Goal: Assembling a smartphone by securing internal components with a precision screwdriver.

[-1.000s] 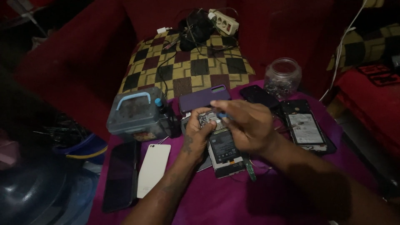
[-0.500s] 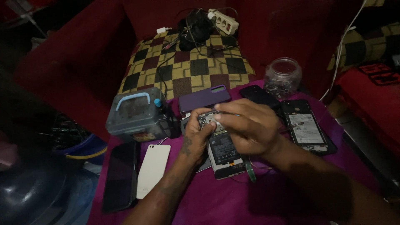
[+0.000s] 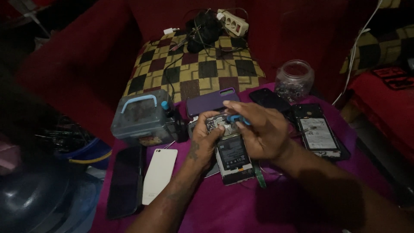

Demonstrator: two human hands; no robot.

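We saw a matt magenta cloth (image 3: pixel 241 207), a glossy white plastic back cover (image 3: pixel 159 174), a clear glass jar (image 3: pixel 294 77), a translucent plastic box (image 3: pixel 140 118), and a woven checked cushion (image 3: pixel 194 69).

Checkered cushion (image 3: pixel 194 64), purple cloth (image 3: pixel 224 203)

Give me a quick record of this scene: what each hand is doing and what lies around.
Left hand: steadies the opened phone at its top left edge
Right hand: holds a blue-handled tool over the phone's upper end
Surface: purple cloth
Left of phone: white back cover, dark phone, clear box with blue handle
Right: second opened phone
Behind: glass jar, checkered cushion
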